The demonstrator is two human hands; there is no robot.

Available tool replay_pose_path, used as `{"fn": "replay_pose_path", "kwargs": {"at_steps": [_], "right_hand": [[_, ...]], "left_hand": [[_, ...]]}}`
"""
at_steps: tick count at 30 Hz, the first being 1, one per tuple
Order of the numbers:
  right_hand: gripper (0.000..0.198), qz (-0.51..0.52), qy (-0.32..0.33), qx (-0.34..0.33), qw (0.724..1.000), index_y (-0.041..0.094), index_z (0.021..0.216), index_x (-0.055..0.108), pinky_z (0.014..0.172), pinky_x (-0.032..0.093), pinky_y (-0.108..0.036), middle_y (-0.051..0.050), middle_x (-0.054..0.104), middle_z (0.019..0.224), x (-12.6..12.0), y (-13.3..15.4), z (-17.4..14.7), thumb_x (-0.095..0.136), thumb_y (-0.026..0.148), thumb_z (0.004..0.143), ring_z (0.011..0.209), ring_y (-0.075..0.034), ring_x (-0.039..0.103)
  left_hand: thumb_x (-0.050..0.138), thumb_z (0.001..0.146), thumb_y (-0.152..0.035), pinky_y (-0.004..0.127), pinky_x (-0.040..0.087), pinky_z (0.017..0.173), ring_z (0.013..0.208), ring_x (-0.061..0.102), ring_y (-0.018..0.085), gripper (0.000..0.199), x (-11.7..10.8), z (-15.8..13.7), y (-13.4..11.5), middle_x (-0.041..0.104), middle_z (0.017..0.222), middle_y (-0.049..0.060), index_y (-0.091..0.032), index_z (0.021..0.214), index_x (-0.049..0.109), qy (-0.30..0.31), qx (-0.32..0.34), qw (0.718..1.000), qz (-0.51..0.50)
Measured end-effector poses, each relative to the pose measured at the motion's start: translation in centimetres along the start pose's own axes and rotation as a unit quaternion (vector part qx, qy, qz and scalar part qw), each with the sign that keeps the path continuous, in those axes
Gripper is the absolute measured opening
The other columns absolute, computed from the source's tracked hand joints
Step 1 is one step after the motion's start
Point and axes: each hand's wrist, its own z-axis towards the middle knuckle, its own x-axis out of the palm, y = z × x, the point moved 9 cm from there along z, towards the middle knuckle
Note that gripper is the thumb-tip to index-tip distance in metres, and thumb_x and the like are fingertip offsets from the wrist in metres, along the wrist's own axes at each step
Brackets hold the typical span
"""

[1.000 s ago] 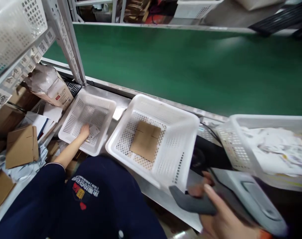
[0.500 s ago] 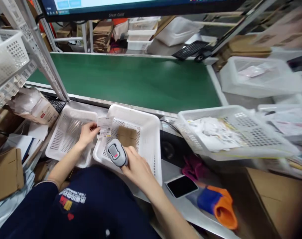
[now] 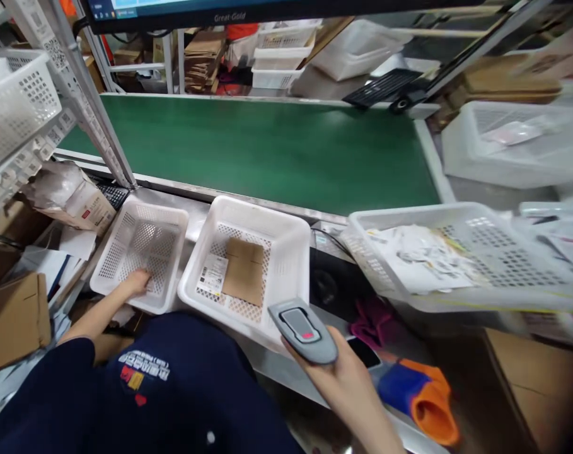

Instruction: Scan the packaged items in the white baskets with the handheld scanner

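My right hand (image 3: 340, 362) is wrapped round a grey barcode scanner (image 3: 305, 332) with a red mark on its top, held over the front right corner of the right white basket (image 3: 293, 252). In that basket lie a flat brown cardboard piece (image 3: 243, 271) and a small clear packet with a printed label (image 3: 213, 273), side by side. My left hand (image 3: 138, 282) is over the front part of the left white basket (image 3: 173, 217), its fingers curled together, with nothing visible in them. No items show in this left basket.
A green conveyor belt (image 3: 262, 151) runs behind the baskets, below a monitor (image 3: 277, 16). At right stands a basket of papers (image 3: 517, 290). A phone (image 3: 365, 352), a purple cloth (image 3: 371, 321) and an orange-blue roll (image 3: 418, 397) lie beside my right arm. Cardboard (image 3: 16, 321) is at left.
The labelled packet has left my left hand and now lies in the right basket. My left hand has moved left and nearer me. My right hand has drawn the scanner right and towards me.
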Motion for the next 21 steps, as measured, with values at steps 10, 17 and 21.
{"fn": "replay_pose_path", "kwargs": {"at_steps": [10, 17, 21], "right_hand": [[0.024, 0.032, 0.125, -0.133, 0.983, 0.017, 0.102, 0.061, 0.079, 0.048, -0.037, -0.009, 0.060, 0.101, 6.3, 10.0, 3.4, 0.060, 0.038, 0.090, 0.090, -0.025, 0.063], [0.037, -0.061, 0.158, -0.114, 0.979, 0.015, 0.121, 0.062, 0.086, 0.042, -0.037, -0.010, 0.057, 0.115, 8.1, 12.4, 4.3, 0.058, 0.009, 0.085, 0.100, -0.026, 0.061], [0.036, -0.033, 0.133, -0.087, 0.987, 0.015, 0.115, 0.064, 0.082, 0.038, -0.034, -0.008, 0.059, 0.109, 6.9, 11.1, 3.5, 0.063, 0.007, 0.081, 0.098, -0.025, 0.060]], "left_hand": [[0.049, 0.108, -0.046, 0.023, 0.054, 0.067, 0.080, 0.066, 0.015, 0.042, -2.3, 2.5, -10.9, 0.072, 0.112, 0.017, -0.011, 0.126, 0.063, 0.013, 0.026, 0.834, -0.550], [0.072, 0.094, -0.056, 0.021, 0.042, 0.055, 0.066, 0.058, 0.012, 0.053, 0.8, 2.6, -21.2, 0.072, 0.096, 0.010, -0.013, 0.124, 0.071, 0.099, 0.037, 0.778, -0.620], [0.064, 0.088, -0.072, 0.028, 0.052, 0.068, 0.083, 0.068, 0.020, 0.069, 1.5, 2.3, -23.1, 0.075, 0.109, 0.016, -0.013, 0.123, 0.071, 0.061, 0.095, 0.879, -0.463]]}}
